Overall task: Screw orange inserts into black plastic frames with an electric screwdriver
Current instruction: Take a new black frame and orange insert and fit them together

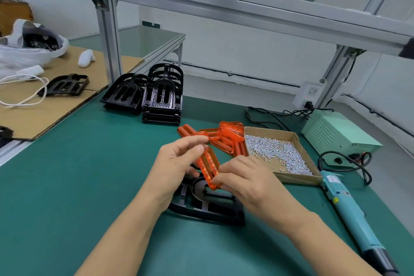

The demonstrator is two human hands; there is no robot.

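nearest on the green counter [67,186] lies a black frame [208,206], and just above it both hands pinch one orange insert [208,168], the left hand [177,163] at its far end and the right hand [244,179] at its near end, so the step in hand looks like seating the insert, with no screwing begun. next it likely needs lowering square into the frame's slots, then a reach right for a screw from the tray [298,139] and the screwdriver [349,210] lying near the counter's right edge. there is open room to the left, while the spare inserts [226,139] and the frame stacks [161,96] crowd the far side.

Head view, forward-down (close) over bench [67,186]
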